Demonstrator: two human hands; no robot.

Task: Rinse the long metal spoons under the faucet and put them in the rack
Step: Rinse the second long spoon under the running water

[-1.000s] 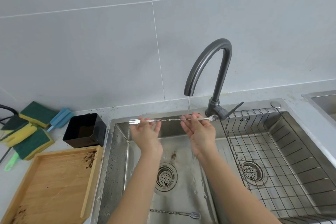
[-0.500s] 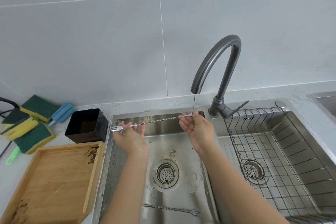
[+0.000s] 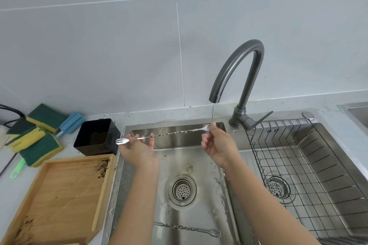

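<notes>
Under the faucet (image 3: 239, 69), a thin stream fell on the bowl end of a twisted spoon (image 3: 165, 135) held level over the sink (image 3: 199, 165). Right hand (image 3: 216, 145) pinched that end; left hand (image 3: 138, 150) gripped near the fork end. A second spoon (image 3: 187, 228) lay on the sink floor; the rack (image 3: 298, 165) sat to the right.

Pale grey countertop (image 3: 29, 177) carrying the lot. At nine o'clock, a stack of green-and-yellow scouring sponges (image 3: 37, 141), a blue-headed brush (image 3: 70, 122) just beside them at ten. Square black plastic container (image 3: 97, 137) right at the stainless steel sink's (image 3: 119, 167) left rim. At seven o'clock, a light wooden tray (image 3: 59, 201), dark crumbs in its corners, touching that rim.
</notes>
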